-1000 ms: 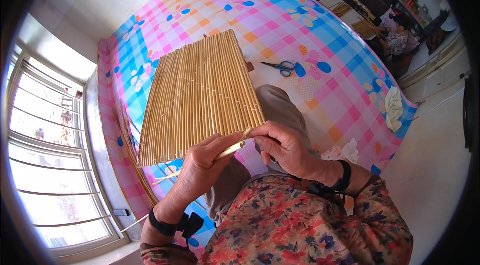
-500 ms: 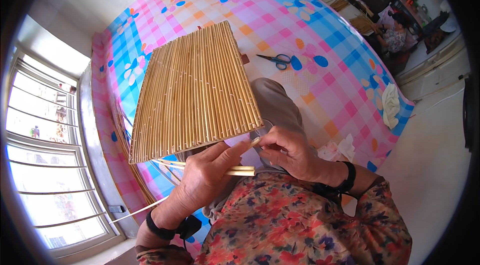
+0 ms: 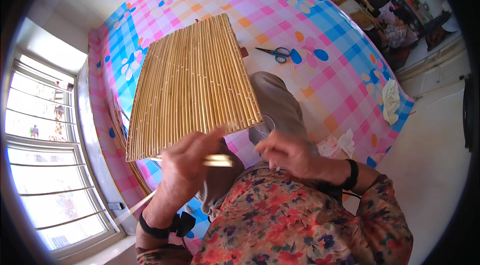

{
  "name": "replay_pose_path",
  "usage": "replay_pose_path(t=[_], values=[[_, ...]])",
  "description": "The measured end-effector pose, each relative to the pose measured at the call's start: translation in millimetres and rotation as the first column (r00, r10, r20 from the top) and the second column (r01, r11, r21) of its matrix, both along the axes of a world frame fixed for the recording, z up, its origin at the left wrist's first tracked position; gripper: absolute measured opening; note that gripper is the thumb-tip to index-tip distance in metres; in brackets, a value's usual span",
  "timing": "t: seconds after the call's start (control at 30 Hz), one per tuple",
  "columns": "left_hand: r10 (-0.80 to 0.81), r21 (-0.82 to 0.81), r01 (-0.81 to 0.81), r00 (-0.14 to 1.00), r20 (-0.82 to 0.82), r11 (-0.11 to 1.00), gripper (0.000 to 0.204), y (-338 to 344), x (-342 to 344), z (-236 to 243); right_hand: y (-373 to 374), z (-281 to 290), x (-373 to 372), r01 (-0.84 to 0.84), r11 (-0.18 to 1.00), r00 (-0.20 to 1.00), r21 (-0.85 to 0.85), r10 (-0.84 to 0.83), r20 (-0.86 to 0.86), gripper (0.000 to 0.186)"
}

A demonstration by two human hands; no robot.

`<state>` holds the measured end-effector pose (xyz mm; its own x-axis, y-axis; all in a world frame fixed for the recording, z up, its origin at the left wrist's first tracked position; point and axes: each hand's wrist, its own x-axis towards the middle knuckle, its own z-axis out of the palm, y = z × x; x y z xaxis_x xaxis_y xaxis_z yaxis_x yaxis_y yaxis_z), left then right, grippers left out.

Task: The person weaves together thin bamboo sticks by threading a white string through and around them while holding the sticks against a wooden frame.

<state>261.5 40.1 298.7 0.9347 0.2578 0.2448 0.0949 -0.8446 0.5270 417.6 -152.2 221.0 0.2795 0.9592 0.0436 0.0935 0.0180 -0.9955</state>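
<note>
A panel of many yellow-brown reed stalks (image 3: 187,80), laid side by side and bound with pale stitches, stands slanted before me above my lap. At its lower edge is my left hand (image 3: 186,157), smeared by motion, its fingers closed round a few loose stalks (image 3: 218,160) whose pale cut ends stick out to the right. From the panel's lower right corner a thin white thread (image 3: 272,122) loops toward my right hand (image 3: 287,154). That hand is blurred too, its fingers bent and pinched together, with the thread seeming to run into them. The stalks' other ends are mostly hidden.
Dark-handled scissors (image 3: 277,54) lie on the checked, flowered sheet (image 3: 280,20) past my knee. Crumpled white tissue (image 3: 346,142) and a pale cloth (image 3: 390,101) lie to the right. A barred window (image 3: 45,165) is at left. Another person (image 3: 395,32) sits at far right.
My left hand has moved left with the loose stalks, off the panel's corner. My right hand has drawn slightly down and apart from it. The panel has shifted a little up and left.
</note>
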Motion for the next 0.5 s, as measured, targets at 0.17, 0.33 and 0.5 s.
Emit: replay_pose_path(t=[0.17, 0.33, 0.5], values=[[-0.046, -0.029, 0.043, 0.993, -0.109, 0.999, 0.038, -3.0, 10.5, -8.8, 11.1, 8.0, 17.9, 0.131, 0.983, 0.974, 0.131, -0.152, 0.166, 0.008], [-0.033, 0.019, 0.038, 0.978, -0.208, 0.999, 0.04, -1.6, 18.8, -13.3, 10.9, -5.2, 16.7, 0.226, 0.97, 0.963, 0.095, -0.237, 0.131, 0.008], [-0.065, 0.089, 0.083, 0.98, -0.189, 0.993, 0.036, 2.2, 21.8, -20.0, 16.0, -17.3, 20.9, 0.257, 0.951, 0.918, 0.171, -0.296, 0.266, 0.011]])
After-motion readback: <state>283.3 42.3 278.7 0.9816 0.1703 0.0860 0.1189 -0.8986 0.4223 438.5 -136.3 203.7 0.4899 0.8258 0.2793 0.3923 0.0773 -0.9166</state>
